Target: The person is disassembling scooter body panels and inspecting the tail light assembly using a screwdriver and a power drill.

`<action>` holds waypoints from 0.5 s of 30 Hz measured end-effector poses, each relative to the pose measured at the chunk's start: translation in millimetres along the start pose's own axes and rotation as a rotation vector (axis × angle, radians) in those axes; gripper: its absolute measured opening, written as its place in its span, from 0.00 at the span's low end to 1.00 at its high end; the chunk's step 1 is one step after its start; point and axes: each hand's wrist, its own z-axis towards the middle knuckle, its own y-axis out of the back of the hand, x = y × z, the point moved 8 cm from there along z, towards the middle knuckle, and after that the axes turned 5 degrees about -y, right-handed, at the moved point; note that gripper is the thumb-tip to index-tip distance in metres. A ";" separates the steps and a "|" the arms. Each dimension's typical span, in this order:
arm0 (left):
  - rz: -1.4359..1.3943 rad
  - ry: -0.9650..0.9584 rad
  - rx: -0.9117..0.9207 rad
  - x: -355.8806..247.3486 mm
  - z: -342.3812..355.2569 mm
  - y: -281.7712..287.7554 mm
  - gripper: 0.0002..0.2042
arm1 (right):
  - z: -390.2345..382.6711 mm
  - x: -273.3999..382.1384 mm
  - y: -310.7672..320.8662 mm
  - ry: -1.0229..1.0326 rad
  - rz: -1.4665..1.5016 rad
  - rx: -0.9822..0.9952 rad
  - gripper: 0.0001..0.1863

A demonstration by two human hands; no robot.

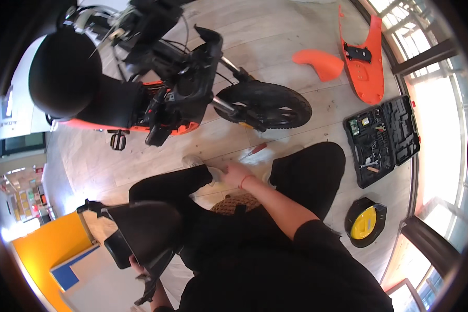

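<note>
At the lower left, my left hand (136,264) grips the edge of a large black plastic cover (145,231), which hides most of the fingers. The cover is tilted beside my left thigh. My right hand (234,174), with a red cord at the wrist, is low between my knees next to my shoe. Its fingers look curled, and whatever they may hold is hidden. Beyond that hand a screwdriver (257,149) with a red handle lies on the floor. Ahead stands a partly stripped orange and black motorbike (166,99), its front wheel (265,106) pointing right.
An open black tool case (382,140) lies on the floor at right. Behind it are an orange body panel (366,78) and an orange fender (322,63). A black and yellow round container (364,222) sits nearer. My stool has a brown woven seat (236,204). Windows line the right side.
</note>
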 end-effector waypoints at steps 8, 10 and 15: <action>0.596 -0.289 -0.097 -43.4 22.2 15.3 0.12 | 94.1 -227.9 18.9 -0.658 -0.178 -0.045 0.26; 0.758 -0.334 -0.111 -49.7 29.3 14.5 0.11 | 104.3 -253.2 23.1 -0.626 -0.143 -0.081 0.24; 1.067 -0.406 -0.123 -63.5 47.1 15.7 0.10 | 128.0 -287.3 19.9 -0.632 0.157 -0.150 0.29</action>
